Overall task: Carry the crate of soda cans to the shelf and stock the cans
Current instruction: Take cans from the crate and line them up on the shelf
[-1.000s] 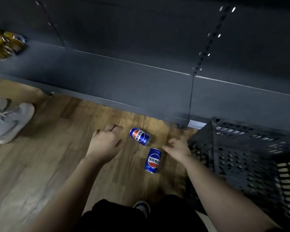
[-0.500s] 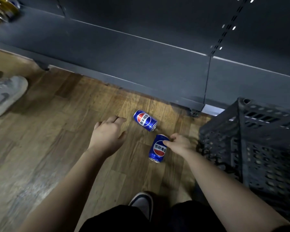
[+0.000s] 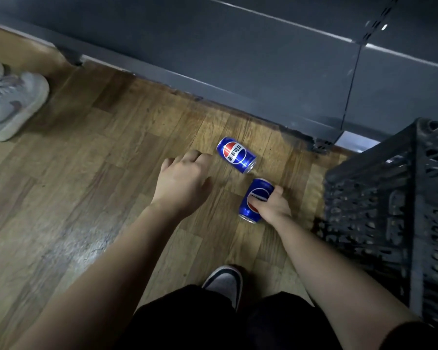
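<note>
Two blue soda cans lie on their sides on the wooden floor. The far can [image 3: 236, 154] rests free, just right of my left hand [image 3: 183, 181], whose fingers are curled and hold nothing. My right hand [image 3: 271, 205] is closed around the near can [image 3: 254, 199], thumb across its logo, the can still low at the floor. The dark plastic crate [image 3: 390, 213] stands at the right, its inside hidden from here. The dark grey shelf [image 3: 250, 59] runs along the top.
Another person's pale sneaker [image 3: 9, 104] stands on the floor at far left. My own shoe [image 3: 225, 282] and dark shorts are at the bottom centre. The shelf's base edge and an upright lie close behind the cans. Wooden floor stretches to the left.
My right hand has gone from touching the near can to wrapping around it. My left hand has edged closer to the far can. The view has tilted further down at the floor.
</note>
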